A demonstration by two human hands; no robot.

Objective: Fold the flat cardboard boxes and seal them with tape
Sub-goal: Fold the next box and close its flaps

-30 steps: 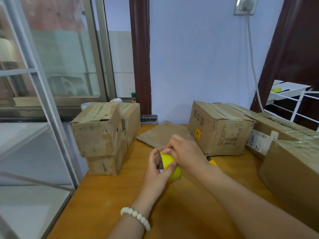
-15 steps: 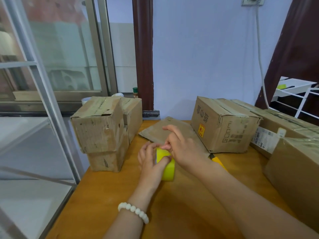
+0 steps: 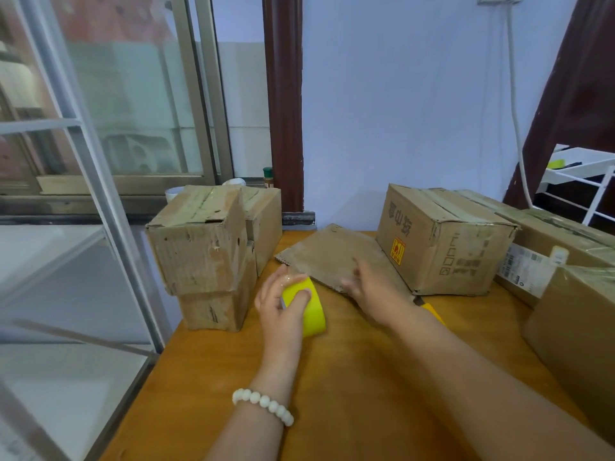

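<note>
Head camera: at a wooden table (image 3: 366, 377), a person's left hand (image 3: 281, 306) grips a yellow tape roll (image 3: 315, 314), fingers curled round it; the right hand (image 3: 374, 291), blurred, fingers spread and holding nothing, is over the near edge of the flat cardboard (image 3: 329, 256), beside a taped box (image 3: 442, 241)

Open across near-centre tabletop (image 3: 366, 387), down to front edge. Blocked left by stacked boxes (image 3: 206, 254); right by large box (image 3: 579, 327) and labelled box (image 3: 545, 247). Far centre: flat cardboard (image 3: 332, 257) lying low, running up to printed box (image 3: 442, 247). Narrow lane between stack and cardboard.
</note>
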